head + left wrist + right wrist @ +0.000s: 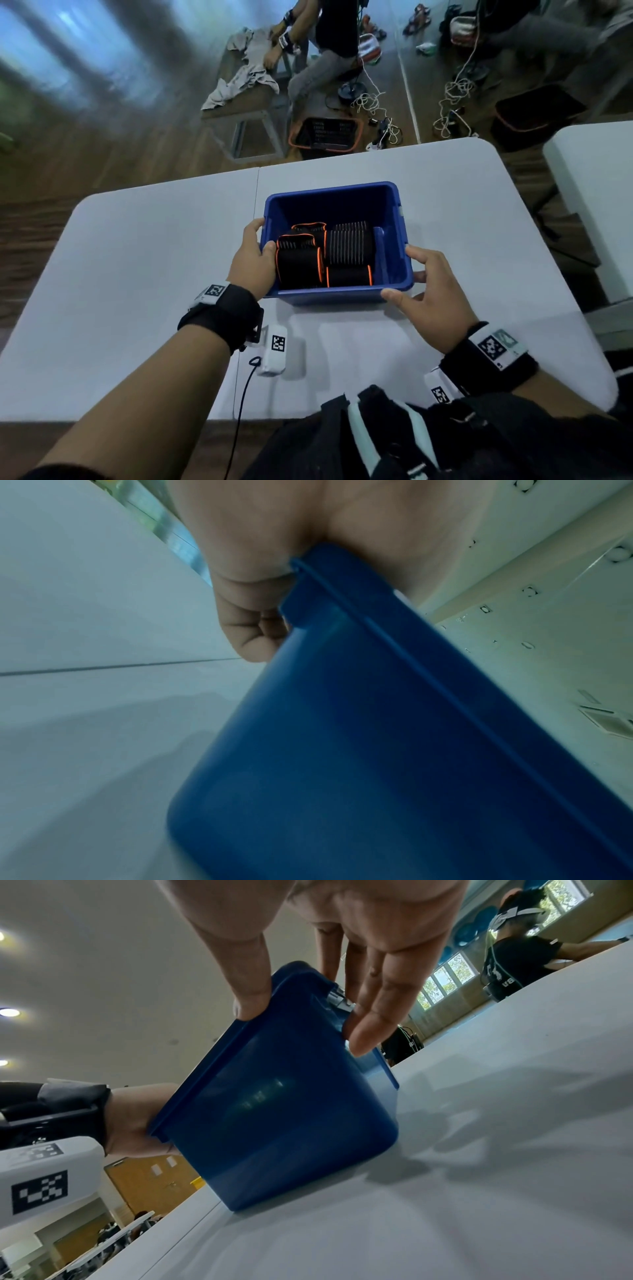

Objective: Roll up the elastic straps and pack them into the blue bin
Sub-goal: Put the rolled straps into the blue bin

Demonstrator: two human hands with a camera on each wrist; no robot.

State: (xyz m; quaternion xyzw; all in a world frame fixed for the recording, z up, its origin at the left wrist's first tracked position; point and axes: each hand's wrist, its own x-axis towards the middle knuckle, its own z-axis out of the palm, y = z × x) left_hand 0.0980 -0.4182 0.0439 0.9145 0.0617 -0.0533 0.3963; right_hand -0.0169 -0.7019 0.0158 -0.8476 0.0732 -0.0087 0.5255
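Note:
The blue bin (337, 295) stands on the white table (137, 274) in the head view. Inside lie several rolled black elastic straps with orange edges; one roll (298, 269) is at the near left, a ribbed one (349, 245) to its right. My left hand (251, 265) grips the bin's left rim, thumb inside against a roll and fingers curled (255, 631) under the rim (346, 582) outside. My right hand (431, 291) spans the near right corner: the thumb (251, 1001) touches the front rim and straight fingers (368, 1031) lie along the right wall (291, 1110).
A white tagged device (275, 349) with a black cable lies just near of the bin; another one (440, 392) sits by my right wrist. Dark clothing or a bag (394, 442) covers the near edge. A second white table (599, 192) stands right. A person sits beyond the table.

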